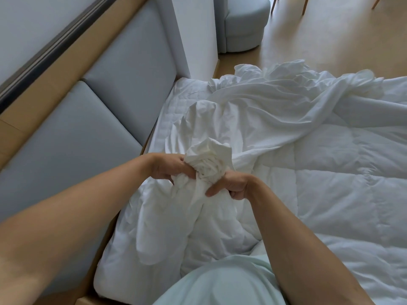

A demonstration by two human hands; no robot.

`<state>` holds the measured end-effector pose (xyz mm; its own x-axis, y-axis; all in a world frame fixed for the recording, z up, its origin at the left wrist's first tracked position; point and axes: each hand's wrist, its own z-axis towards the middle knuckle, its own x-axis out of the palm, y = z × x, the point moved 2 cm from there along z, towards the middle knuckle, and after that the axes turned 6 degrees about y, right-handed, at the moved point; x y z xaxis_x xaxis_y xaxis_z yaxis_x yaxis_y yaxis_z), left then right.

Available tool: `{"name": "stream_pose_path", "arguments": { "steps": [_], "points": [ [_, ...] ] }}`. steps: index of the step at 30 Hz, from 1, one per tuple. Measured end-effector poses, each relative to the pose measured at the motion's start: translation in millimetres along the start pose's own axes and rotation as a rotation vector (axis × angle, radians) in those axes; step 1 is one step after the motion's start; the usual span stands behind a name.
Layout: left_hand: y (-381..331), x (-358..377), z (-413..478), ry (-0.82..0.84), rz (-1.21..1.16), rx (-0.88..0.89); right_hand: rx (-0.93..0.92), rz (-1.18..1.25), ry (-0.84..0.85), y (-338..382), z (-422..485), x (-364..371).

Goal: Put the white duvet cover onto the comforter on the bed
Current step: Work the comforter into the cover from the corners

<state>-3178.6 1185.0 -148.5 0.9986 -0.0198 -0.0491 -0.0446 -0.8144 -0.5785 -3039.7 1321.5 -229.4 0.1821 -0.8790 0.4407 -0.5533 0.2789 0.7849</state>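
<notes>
The white duvet cover (275,106) lies crumpled across the far half of the bed, trailing toward me. A bunched end of it rises between my hands. My left hand (170,167) grips the bunch from the left. From the right, my right hand (231,187) pinches the same bunch, thumb pointing left. The quilted white comforter (352,172) is spread flat on the right of the bed, and a rumpled corner of it hangs under my hands, partly wrapped in the cover.
A padded grey-blue headboard (105,95) with a wooden frame runs along the left. Beyond the bed stand a white column (193,34) and a round grey armchair (244,25) on a wooden floor (330,40). My knee in pale green cloth (224,282) is at the bottom.
</notes>
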Motion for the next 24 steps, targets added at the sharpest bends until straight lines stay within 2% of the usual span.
{"name": "stream_pose_path", "arguments": {
  "steps": [4, 9, 13, 17, 20, 24],
  "points": [
    [-6.3, 5.0, 1.9, 0.042, -0.051, -0.089, -0.048, -0.025, -0.074, 11.4, -4.1, -5.8],
    [-6.6, 16.0, -2.3, 0.197, 0.134, -0.18, -0.06, -0.149, -0.17, 13.2, -8.9, -12.3],
    [-0.6, 16.2, -2.9, 0.194, 0.049, -0.105, -0.063, -0.135, -0.222, 11.8, -12.4, -11.2],
    [-2.5, 4.2, -3.2, 0.123, -0.05, 0.057, -0.071, 0.042, -0.14, 4.0, -9.4, -4.8],
    [-14.3, -8.3, -4.7, 0.044, 0.016, 0.186, -0.152, 0.196, -0.118, 4.8, -3.3, 1.7],
    [-26.8, -16.9, -3.0, -0.045, 0.113, 0.179, -0.161, 0.238, -0.152, 9.7, -2.0, 3.1]
  ]
}}
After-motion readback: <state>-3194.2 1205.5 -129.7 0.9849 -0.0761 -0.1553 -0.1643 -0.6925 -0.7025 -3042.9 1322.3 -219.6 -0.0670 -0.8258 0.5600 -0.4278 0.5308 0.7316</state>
